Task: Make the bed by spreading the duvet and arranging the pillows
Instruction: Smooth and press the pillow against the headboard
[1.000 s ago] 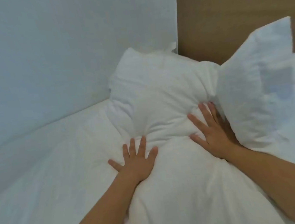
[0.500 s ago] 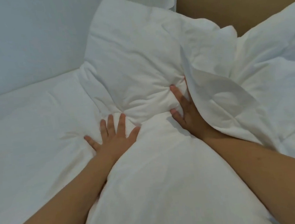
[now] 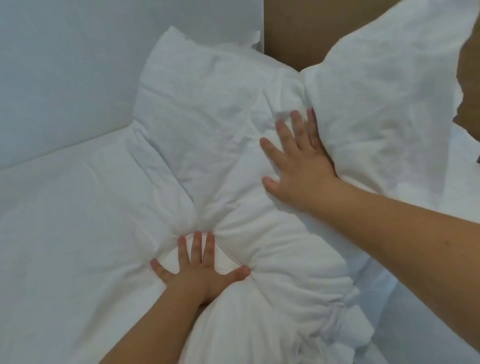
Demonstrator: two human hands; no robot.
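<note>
A white pillow [image 3: 204,117] lies in the bed's corner against the wall and headboard. A second white pillow [image 3: 388,99] leans up at the right, one corner raised. My left hand [image 3: 198,272] presses flat, fingers spread, into the white bedding where the near edge of the first pillow bunches. My right hand [image 3: 299,163] lies flat with fingers apart on the first pillow, right beside the second pillow's edge. White duvet [image 3: 266,343] runs under both forearms toward me, gathered into folds at the right.
A pale wall [image 3: 55,68] borders the bed on the left. The brown wooden headboard [image 3: 331,0] stands behind the pillows. Smooth white sheet [image 3: 44,234] covers the left part of the bed.
My right hand has slid up and right, out from under the second pillow's flap onto the first pillow. The second pillow has lifted. My left hand stays pressed at the pillow's near edge.
</note>
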